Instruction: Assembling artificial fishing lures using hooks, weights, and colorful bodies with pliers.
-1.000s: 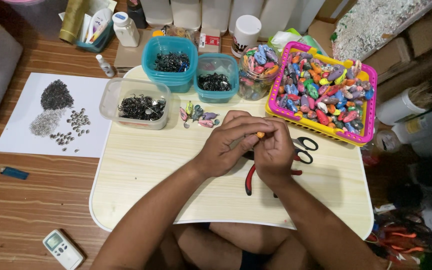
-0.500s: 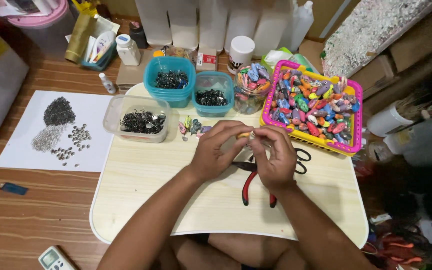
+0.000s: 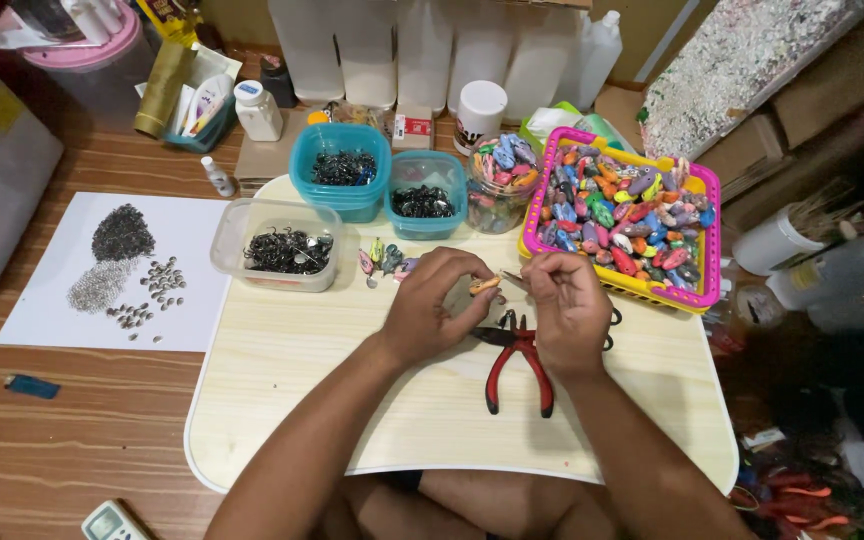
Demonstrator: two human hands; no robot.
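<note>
Hands: left hand (image 3: 432,305) and right hand (image 3: 570,305) meet over the middle of the counter (image 3: 352,400), fingers curled inward.
Left hand: pinches a small orange lure (image 3: 485,285) at its fingertips.
Right hand: fingers pressed together on a thin metal bit (image 3: 514,281), too small to tell what kind.
Relation: the lure sits between the two hands, nearer the left, its long axis running left to right toward the right hand's fingertips.
Pliers: red-handled pliers (image 3: 518,365) lie just below the hands, handles toward the near edge.
Far edge: clear tub (image 3: 277,245) of dark hooks at the left, two blue tubs (image 3: 342,170), a jar (image 3: 497,180), a pink basket (image 3: 622,215) of coloured lures at the far right corner.
Floor: wood boards; white paper (image 3: 52,310) with small piles to the left.
</note>
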